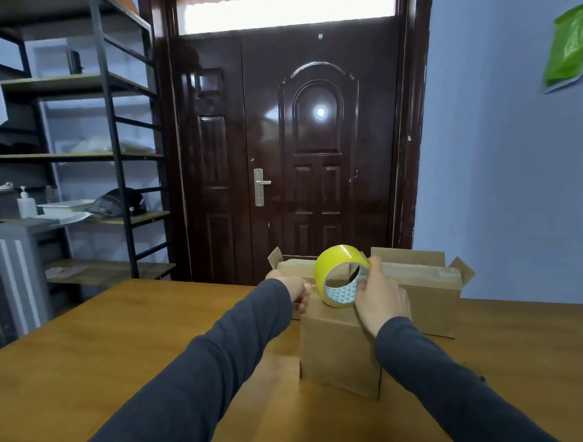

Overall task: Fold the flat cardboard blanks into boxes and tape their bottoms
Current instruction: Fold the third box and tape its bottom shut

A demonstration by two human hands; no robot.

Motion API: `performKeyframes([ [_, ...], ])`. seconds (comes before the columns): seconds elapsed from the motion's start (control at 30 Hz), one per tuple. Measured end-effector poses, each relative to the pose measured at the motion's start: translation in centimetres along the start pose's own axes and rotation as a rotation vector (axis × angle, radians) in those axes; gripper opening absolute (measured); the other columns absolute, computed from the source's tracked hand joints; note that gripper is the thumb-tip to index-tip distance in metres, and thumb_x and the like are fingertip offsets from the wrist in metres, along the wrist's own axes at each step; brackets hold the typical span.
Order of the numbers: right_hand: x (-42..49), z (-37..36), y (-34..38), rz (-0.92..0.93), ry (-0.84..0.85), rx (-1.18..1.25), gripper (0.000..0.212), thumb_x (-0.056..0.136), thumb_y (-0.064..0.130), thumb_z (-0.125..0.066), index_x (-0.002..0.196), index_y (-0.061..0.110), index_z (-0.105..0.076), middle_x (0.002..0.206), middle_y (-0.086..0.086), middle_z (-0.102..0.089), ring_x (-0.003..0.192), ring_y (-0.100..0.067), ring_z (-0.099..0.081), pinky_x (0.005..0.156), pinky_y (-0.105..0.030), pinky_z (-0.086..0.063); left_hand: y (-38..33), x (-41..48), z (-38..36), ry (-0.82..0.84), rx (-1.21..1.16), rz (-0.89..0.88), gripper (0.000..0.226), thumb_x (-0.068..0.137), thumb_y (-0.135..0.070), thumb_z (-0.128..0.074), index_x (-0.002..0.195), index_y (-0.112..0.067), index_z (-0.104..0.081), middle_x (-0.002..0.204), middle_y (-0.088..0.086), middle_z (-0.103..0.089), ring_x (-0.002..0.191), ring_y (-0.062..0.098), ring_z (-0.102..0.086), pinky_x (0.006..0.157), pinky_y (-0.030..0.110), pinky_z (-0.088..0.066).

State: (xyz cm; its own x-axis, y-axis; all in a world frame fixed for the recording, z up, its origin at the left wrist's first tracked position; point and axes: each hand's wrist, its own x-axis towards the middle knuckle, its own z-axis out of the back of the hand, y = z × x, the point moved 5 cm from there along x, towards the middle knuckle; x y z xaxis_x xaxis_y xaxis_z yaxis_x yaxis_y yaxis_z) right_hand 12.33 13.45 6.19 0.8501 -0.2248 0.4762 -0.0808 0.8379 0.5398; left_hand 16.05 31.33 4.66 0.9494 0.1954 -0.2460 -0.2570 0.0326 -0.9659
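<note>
A person in dark grey sleeves (203, 375) reached both arms forward over a brown wooden worktop (138, 334). A small brown cardboard box (336, 349) stood on the worktop between the forearms, its closed face turned up.

The right hand (382, 300) gripped a roll of yellow packing tape (338, 257), thumb on the outer rim and fingers curled through the core. The roll stood on edge, held over the top of the box. Its inner core showed a white and teal patterned lining.

The left hand (295, 292) sat at the top left edge of the same box with its fingers curled in. Whether it pinched the loose end of the tape could not be told.

Two more folded brown cardboard boxes stood just behind, at the far edge of the worktop. One stood to the left (294, 269) with a flap sticking up. A larger one stood to the right (426, 281) with flaps raised.

Beyond the worktop was a glossy dark brown panelled door (313, 136). Black metal shelving (112, 128) stood to the left. A green plastic bag (570, 48) hung on the pale blue wall at the right.
</note>
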Motion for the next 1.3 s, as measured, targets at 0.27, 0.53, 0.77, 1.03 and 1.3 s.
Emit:
performKeyframes([
  [0.27, -0.2, 0.0, 1.7, 0.142, -0.082, -0.025, 0.031, 0.097, 0.013, -0.040, 0.125, 0.024, -0.032, 0.104, -0.008, -0.057, 0.077, -0.026, -0.060, 0.067, -0.040, -0.052, -3.1, 2.0, 6.8, -0.121, 0.199, -0.058, 0.003, 0.090, 0.002, -0.058, 0.091, -0.001, -0.059, 0.065, 0.008, -0.053, 0.049, 0.012, -0.044, 0.041, 0.021, -0.041],
  [0.53, 0.1, -1.6, -0.4, -0.106, 0.090, 0.048, 0.040, 0.093, 0.048, -0.044, 0.105, 0.014, -0.061, 0.117, -0.008, -0.051, 0.099, -0.028, -0.054, 0.084, -0.039, -0.047, 2.7, 2.7, 4.7, 0.068, 0.173, 0.177, 0.022, 0.094, -0.005, -0.049, 0.074, -0.007, -0.056, 0.059, 0.003, -0.049, 0.052, 0.014, -0.045, 0.049, 0.025, -0.041],
  [0.77, -0.4, -3.4, 0.2, -0.026, 0.105, -0.118, 0.041, 0.095, 0.049, -0.035, 0.112, 0.019, -0.058, 0.117, -0.008, -0.057, 0.107, -0.028, -0.045, 0.090, -0.039, -0.039, 7.4, 2.0, 2.2, 0.265, -0.208, 0.212, 0.013, 0.096, -0.006, -0.043, 0.095, -0.004, -0.055, 0.084, 0.015, -0.065, 0.082, 0.035, -0.062, 0.082, 0.049, -0.050],
  [1.03, 0.3, -3.0, -0.8, -0.014, -0.053, -0.036, 0.032, 0.099, 0.048, -0.026, 0.104, 0.024, -0.047, 0.088, -0.002, -0.063, 0.080, -0.022, -0.059, 0.068, -0.037, -0.051, 7.3, 0.5, 2.0, 0.363, -0.204, 0.220, 0.016, 0.095, -0.011, -0.046, 0.108, -0.005, -0.053, 0.078, 0.020, -0.074, 0.086, 0.037, -0.067, 0.076, 0.048, -0.058],
  [1.3, 0.1, -2.2, -1.0, -0.015, -0.111, -0.138, 0.034, 0.100, 0.047, -0.025, 0.106, 0.019, -0.044, 0.080, 0.000, -0.061, 0.067, -0.017, -0.057, 0.051, -0.028, -0.037, 6.1, -0.2, 1.9, 0.445, -0.053, 0.244, 0.030, 0.101, -0.022, -0.040, 0.130, -0.015, -0.042, 0.095, 0.023, -0.071, 0.087, 0.040, -0.069, 0.082, 0.052, -0.055],
])
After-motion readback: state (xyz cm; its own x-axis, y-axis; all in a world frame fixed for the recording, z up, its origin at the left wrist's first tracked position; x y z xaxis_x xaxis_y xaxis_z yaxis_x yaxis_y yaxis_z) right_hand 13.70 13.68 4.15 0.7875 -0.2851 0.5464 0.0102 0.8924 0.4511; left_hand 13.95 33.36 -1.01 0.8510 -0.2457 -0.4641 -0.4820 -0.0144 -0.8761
